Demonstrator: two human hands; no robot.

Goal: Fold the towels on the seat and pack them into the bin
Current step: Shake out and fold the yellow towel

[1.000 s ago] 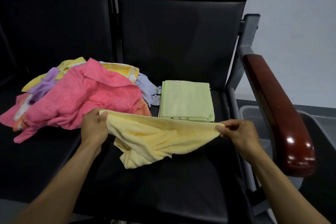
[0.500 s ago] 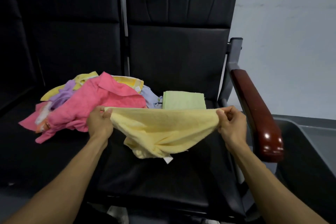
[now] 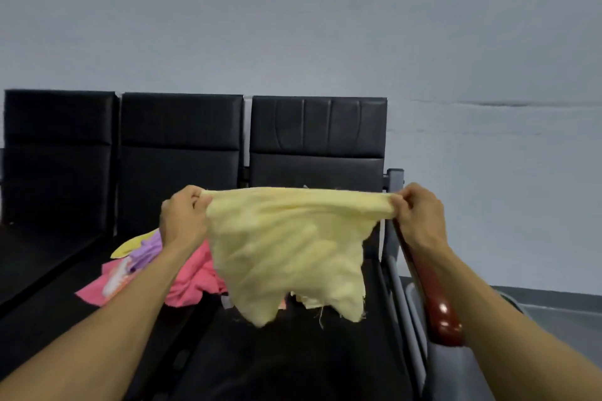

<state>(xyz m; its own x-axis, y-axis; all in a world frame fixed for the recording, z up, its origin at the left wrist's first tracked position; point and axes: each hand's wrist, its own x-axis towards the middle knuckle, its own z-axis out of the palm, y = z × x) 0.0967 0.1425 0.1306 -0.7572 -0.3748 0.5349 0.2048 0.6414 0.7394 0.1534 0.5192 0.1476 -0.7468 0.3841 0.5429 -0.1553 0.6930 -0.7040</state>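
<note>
Left hand [image 3: 182, 215] and right hand [image 3: 418, 216] each pinch a top corner of the yellow towel [image 3: 290, 251], hanging unfolded over the bench [image 3: 293, 361]; jumbled pink towel [image 3: 192, 283] awaits folding.

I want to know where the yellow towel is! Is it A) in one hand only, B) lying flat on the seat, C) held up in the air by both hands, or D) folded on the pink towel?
C: the left hand and the right hand each pinch a top corner of the yellow towel, so it hangs stretched between them above the seat.
</note>
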